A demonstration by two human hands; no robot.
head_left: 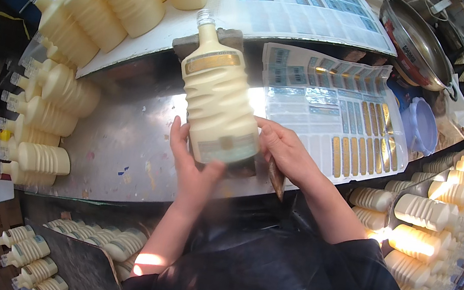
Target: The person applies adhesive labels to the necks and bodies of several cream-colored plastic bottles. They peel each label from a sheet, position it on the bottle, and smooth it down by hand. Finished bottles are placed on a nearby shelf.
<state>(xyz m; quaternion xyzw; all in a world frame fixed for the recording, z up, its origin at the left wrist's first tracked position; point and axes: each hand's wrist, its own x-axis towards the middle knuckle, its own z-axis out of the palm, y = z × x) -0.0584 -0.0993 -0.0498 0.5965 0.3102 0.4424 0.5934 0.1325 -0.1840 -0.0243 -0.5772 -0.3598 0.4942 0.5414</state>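
Left grip [195, 177], right grip [286, 152], cream bottle [218, 103] between, base nearest.

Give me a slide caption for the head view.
Left hand and right hand flank a gold-banded cream bottle near a sticker sheet.

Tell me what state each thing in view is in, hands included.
Central bottle: uncapped, gold band near shoulder, pale label near base
Left hand: spread beside bottle, contact unclear
Right hand: curled around pointed tool, at bottle's lower right
Pointed tool: partly hidden by right hand
Near label sheet: partly filled
Left-hand bottles: lying on sides
Purple basin: uncovered
Metal pan: uncovered
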